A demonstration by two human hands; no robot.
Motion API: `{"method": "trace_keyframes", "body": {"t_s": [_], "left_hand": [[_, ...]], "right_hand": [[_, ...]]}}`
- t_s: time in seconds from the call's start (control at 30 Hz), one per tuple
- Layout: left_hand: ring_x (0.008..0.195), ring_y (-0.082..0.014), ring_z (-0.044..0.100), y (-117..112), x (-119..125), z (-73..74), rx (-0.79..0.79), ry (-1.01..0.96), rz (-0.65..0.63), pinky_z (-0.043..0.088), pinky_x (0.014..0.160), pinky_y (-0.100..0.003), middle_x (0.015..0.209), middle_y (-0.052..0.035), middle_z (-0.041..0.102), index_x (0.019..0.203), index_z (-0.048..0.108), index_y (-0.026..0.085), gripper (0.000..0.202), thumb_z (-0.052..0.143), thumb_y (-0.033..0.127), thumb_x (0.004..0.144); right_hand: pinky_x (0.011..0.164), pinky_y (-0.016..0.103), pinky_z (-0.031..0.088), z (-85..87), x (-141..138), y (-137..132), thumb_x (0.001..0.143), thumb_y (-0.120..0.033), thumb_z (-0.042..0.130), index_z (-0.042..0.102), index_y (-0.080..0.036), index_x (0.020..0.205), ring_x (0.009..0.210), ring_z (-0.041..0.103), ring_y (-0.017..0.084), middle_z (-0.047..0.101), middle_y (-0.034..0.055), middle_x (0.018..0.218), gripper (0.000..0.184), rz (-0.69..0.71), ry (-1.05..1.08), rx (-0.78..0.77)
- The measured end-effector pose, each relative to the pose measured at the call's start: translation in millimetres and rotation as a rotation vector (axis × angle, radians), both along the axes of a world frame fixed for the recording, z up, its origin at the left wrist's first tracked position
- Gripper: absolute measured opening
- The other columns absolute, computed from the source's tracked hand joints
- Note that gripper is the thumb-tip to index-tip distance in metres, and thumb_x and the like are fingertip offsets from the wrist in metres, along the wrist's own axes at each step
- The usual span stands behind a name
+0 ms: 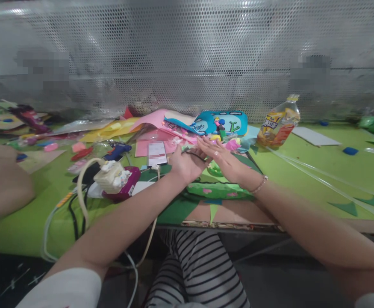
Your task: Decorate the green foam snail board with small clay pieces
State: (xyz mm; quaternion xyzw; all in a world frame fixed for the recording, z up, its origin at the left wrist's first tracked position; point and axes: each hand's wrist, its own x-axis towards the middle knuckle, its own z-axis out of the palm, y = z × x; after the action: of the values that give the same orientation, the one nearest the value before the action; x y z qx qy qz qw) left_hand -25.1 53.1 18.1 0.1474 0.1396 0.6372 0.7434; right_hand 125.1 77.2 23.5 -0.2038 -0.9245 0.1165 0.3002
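Observation:
My left hand (pixel 187 163) is turned palm up, its fingers stretched out. Across it lies a thin black strand (pixel 195 155), perhaps modelling clay. My right hand (pixel 227 161), flat with fingers extended, rests over the fingers of the left, partly hiding them and the strand's end. Below the hands is a puffy green strip with pink spots (pixel 220 191). A round light-green piece (pixel 214 169) sits just behind it, partly covered by my right hand.
At left, a phone (pixel 157 154) lies near a cream plug adapter (pixel 111 176) with cables hanging off the table edge. A blue decorated piece (pixel 225 122) and coloured sheets lie behind. A snack bag (pixel 278 123) stands right. Another person's arm (pixel 5 184) reaches in at left.

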Motion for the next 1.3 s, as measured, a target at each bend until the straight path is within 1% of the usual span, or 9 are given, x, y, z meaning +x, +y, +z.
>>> {"method": "trace_keyframes", "body": {"t_s": [0.17,0.27,0.4,0.5,0.67,0.83,1.0,1.13,1.3], "left_hand": [[0.101,-0.0261,0.062,3,-4,0.1,0.034,0.004,0.027,0.046,0.093,-0.042,0.096,-0.0175,0.067,0.103,0.060,0.006,0.071,0.017,0.061,0.088],[0.111,-0.0284,0.057,1,-5,3.2,0.087,0.022,0.007,0.044,0.096,-0.041,0.115,-0.0238,0.060,0.124,0.047,-0.002,0.080,0.016,0.062,0.087],[0.118,-0.0288,0.052,-1,-6,5.5,0.047,0.050,0.055,0.043,0.098,-0.039,0.125,-0.0262,0.054,0.134,0.034,-0.006,0.084,0.015,0.061,0.087],[0.121,-0.0276,0.051,-2,-7,6.5,0.024,0.054,0.052,0.043,0.099,-0.038,0.128,-0.0246,0.051,0.137,0.031,-0.002,0.084,0.015,0.063,0.086],[0.123,-0.0288,0.049,-2,-9,10.6,0.038,0.051,-0.006,0.041,0.101,-0.042,0.131,-0.0235,0.050,0.139,0.029,0.000,0.093,0.011,0.071,0.081],[0.124,-0.0280,0.047,-3,-11,10.4,0.021,0.069,0.024,0.039,0.102,-0.041,0.131,-0.0236,0.050,0.140,0.027,0.001,0.092,0.012,0.070,0.082],[0.122,-0.0304,0.049,-1,-9,7.2,0.039,0.083,-0.037,0.041,0.101,-0.043,0.132,-0.0235,0.049,0.139,0.031,0.001,0.095,0.013,0.073,0.080],[0.122,-0.0289,0.049,0,-9,6.8,0.005,0.071,0.008,0.041,0.101,-0.042,0.130,-0.0231,0.051,0.138,0.032,0.001,0.092,0.013,0.071,0.082],[0.124,-0.0311,0.047,-2,-8,6.7,0.063,0.062,-0.059,0.039,0.101,-0.045,0.131,-0.0253,0.049,0.138,0.031,-0.002,0.095,0.012,0.071,0.081]], "right_hand": [[0.114,0.052,0.008,1.7,7,6,0.096,-0.044,0.013,0.032,-0.023,0.143,0.139,0.022,0.021,0.033,0.0043,0.147,0.054,0.032,-0.074,0.099],[0.114,0.050,0.010,-1.3,2,0,0.096,-0.042,0.014,0.029,-0.018,0.144,0.139,0.022,0.020,0.032,0.0075,0.148,0.055,0.060,-0.136,0.153],[0.114,0.049,0.007,-9.4,-9,-12,0.096,-0.043,0.013,0.023,-0.015,0.145,0.140,0.017,0.019,0.027,0.0095,0.150,0.058,0.114,-0.171,0.209],[0.115,0.049,0.007,-13.0,-12,-14,0.096,-0.043,0.012,0.019,-0.015,0.146,0.141,0.016,0.018,0.024,0.0089,0.151,0.058,0.141,-0.214,0.242],[0.114,0.049,0.008,-9.7,-9,-12,0.096,-0.042,0.013,0.013,-0.015,0.147,0.141,0.016,0.018,0.023,0.0100,0.151,0.058,0.006,-0.185,0.280],[0.115,0.049,0.004,-7.6,-10,-17,0.096,-0.041,0.013,0.020,-0.015,0.146,0.140,0.020,0.019,0.027,0.0096,0.149,0.057,0.091,-0.228,0.279],[0.114,0.051,0.008,-8.2,-11,-17,0.096,-0.041,0.014,0.024,-0.015,0.145,0.139,0.023,0.021,0.030,0.0090,0.149,0.056,-0.021,-0.199,0.255],[0.115,0.048,0.006,-7.4,-11,-19,0.097,-0.040,0.014,0.026,-0.014,0.144,0.139,0.021,0.019,0.030,0.0088,0.148,0.055,0.071,-0.228,0.249],[0.114,0.052,0.008,-6.6,-10,-17,0.097,-0.041,0.015,0.028,-0.016,0.144,0.139,0.024,0.022,0.032,0.0088,0.147,0.055,-0.046,-0.203,0.220]]}}
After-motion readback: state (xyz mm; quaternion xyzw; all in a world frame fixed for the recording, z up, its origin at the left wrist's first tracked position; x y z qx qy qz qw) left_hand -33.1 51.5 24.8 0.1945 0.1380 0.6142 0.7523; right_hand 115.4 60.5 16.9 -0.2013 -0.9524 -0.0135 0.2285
